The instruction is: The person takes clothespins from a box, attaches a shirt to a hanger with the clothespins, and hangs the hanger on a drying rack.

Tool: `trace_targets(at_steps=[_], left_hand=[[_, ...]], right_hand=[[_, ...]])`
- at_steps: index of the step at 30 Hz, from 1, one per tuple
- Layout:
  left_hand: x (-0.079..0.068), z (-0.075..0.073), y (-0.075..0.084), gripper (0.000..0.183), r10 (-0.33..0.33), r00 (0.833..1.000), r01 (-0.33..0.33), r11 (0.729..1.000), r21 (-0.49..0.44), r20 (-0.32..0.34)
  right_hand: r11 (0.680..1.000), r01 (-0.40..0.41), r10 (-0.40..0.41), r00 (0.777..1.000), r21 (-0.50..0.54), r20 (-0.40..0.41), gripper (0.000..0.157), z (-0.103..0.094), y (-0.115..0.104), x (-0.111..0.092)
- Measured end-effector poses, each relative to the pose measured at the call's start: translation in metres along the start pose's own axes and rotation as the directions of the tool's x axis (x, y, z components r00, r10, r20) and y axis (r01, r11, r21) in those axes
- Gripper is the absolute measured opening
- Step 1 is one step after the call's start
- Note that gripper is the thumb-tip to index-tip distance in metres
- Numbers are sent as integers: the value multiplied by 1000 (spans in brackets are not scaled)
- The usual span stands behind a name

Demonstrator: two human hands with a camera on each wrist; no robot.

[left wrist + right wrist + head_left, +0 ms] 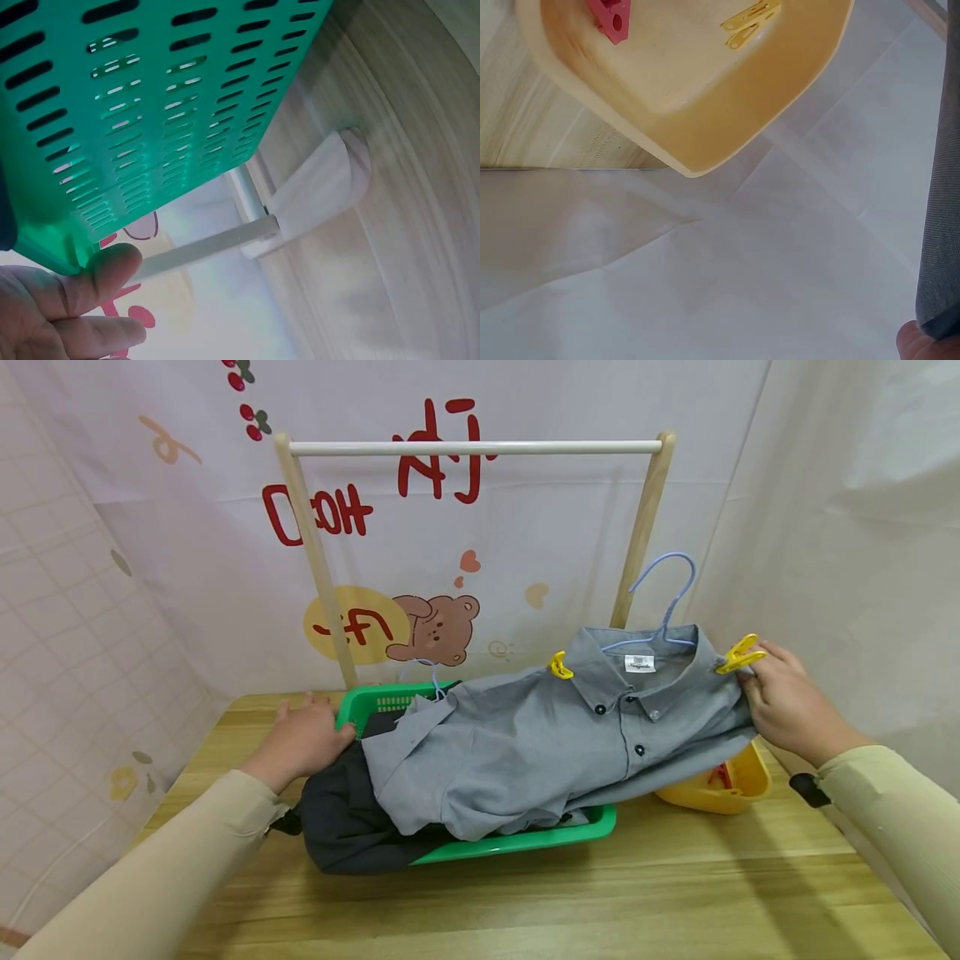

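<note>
A grey button-up shirt (525,743) lies over the green basket (517,842), its collar raised at the right. A light-blue hanger (675,578) sits inside the collar, and yellow clothespins (741,654) are clipped at both shoulders. My right hand (795,706) grips the shirt's right shoulder beside one clothespin. At the basket's left end, my left hand (307,735) touches the rim with its thumb, fingers extended. Dark cloth (352,818) hangs over the basket's near left corner, below this hand. A second hanger hook (423,664) pokes up behind the shirt.
A rack with wooden posts (647,527) and a white bar (525,447) stands behind the basket. To the right, a yellow bin (720,797) partly under the shirt contains red and yellow clothespins (750,22). Everything rests on a wooden table (637,893) before a printed backdrop.
</note>
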State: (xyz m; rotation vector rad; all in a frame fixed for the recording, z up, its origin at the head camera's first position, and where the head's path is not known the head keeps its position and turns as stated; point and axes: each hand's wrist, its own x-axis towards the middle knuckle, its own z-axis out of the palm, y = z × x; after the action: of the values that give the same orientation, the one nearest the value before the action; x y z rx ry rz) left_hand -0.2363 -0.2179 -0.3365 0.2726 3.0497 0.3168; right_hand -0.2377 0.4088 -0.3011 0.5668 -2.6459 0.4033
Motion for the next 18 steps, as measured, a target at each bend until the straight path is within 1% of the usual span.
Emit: trace_targets(at_steps=[5,11,18], left_hand=[[-3,-5,-10,57,0,1000,0,1000,-7,4],[-7,-9,-18,51,-3,1000,3,1000,-15,3],[-10,-12,-31,54,0,1000,0,1000,-11,20]], right_hand=[[1000,-25,25,1000,-8,11,24,0,-3,-2],[999,-25,25,1000,-23,6,22,0,-4,-3],[998,-50,50,999,-38,14,24,-1,-7,-5]])
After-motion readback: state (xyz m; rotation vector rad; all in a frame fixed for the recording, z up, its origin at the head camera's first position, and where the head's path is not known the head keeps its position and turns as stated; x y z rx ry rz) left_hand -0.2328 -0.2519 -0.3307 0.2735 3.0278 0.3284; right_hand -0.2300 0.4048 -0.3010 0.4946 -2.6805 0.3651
